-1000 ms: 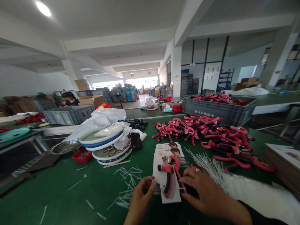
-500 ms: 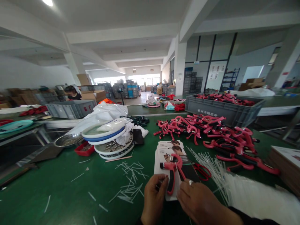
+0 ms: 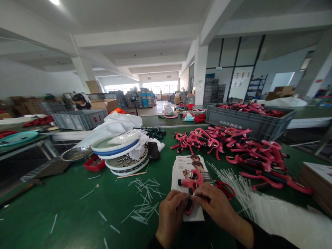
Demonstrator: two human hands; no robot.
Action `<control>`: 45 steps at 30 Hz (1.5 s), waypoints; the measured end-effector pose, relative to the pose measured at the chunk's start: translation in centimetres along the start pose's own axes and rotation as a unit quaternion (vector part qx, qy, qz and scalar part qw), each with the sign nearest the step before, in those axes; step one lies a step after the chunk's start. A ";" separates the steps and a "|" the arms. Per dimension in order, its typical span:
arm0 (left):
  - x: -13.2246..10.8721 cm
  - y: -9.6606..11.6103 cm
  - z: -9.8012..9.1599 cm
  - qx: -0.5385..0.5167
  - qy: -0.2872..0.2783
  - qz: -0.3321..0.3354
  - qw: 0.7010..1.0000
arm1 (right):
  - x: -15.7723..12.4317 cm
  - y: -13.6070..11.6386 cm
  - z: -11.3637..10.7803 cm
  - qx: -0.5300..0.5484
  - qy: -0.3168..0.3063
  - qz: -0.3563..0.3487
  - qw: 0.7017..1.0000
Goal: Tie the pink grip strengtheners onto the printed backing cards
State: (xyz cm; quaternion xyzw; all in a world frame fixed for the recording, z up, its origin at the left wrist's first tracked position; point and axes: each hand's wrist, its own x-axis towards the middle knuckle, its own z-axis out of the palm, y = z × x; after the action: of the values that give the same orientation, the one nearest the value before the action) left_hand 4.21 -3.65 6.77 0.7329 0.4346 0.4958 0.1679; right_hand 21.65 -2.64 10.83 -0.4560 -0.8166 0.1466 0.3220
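**Left hand (image 3: 171, 212) and right hand (image 3: 216, 204) pinch a thin white plastic strip (image 3: 192, 196)**

Both hands are bare, with dark sleeves behind them. The fingertips of each hand are squeezed close together on the strip, and the 2 hands nearly meet. Right under the grip is a red and black plastic squeeze tool (image 3: 189, 183), lying on a flat white printed card (image 3: 197, 216). The fingers hide part of the tool.

To the left of the grip, many short, thin white scraps (image 3: 140, 218) lie loose on the smooth green table (image 3: 77, 223). To the right, just past the right hand, are red loop-shaped handles (image 3: 226, 189) and a fanned bunch of long white strips (image 3: 230, 180). Beyond the grip is a big heap of red and black tools (image 3: 199, 138). Behind that heap stands a grey plastic crate (image 3: 233, 123) with more tools inside.
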 end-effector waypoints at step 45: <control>1.7 -0.4 0.1 -0.128 -0.045 0.007 0.991 | 1.4 -0.1 -1.1 -0.063 -0.107 0.010 0.992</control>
State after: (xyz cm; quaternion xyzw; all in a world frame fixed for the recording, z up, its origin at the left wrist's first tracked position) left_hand 4.35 -2.09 7.46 0.7300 0.3546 0.5147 0.2765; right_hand 21.78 -1.61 12.26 -0.4648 -0.8497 0.1461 0.2018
